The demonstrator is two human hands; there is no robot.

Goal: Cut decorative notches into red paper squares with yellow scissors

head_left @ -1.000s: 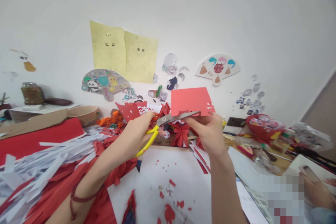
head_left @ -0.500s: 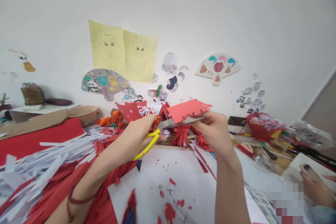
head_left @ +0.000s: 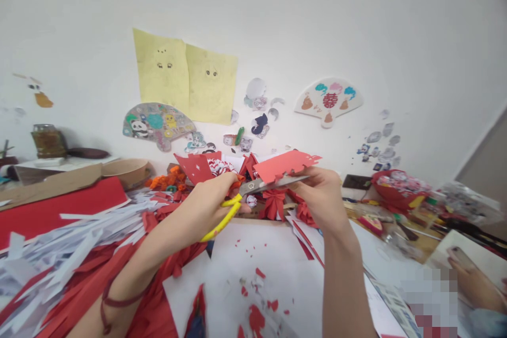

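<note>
My left hand (head_left: 214,198) is closed on the yellow handles of a pair of scissors (head_left: 222,226). The grey blades run to the right, along the lower edge of a piece of red paper (head_left: 279,165) with small notches cut in it. My right hand (head_left: 322,195) pinches the paper's right end, close to the blade tips. Beneath, red paper scraps (head_left: 256,319) lie scattered on a white sheet (head_left: 229,264). Just behind the hands are red folded-paper shapes (head_left: 274,204).
White and red paper strips (head_left: 79,245) are heaped at left, by a red sheet (head_left: 67,211) and cardboard (head_left: 51,187). A red bowl-like holder (head_left: 390,195) stands at back right. Another person's hand (head_left: 471,280) holds a phone (head_left: 461,257) at far right.
My right hand and the red paper have shifted only slightly. My left hand and the scissors look almost unchanged. At far right, the other person's hand with the phone has moved a little left.
</note>
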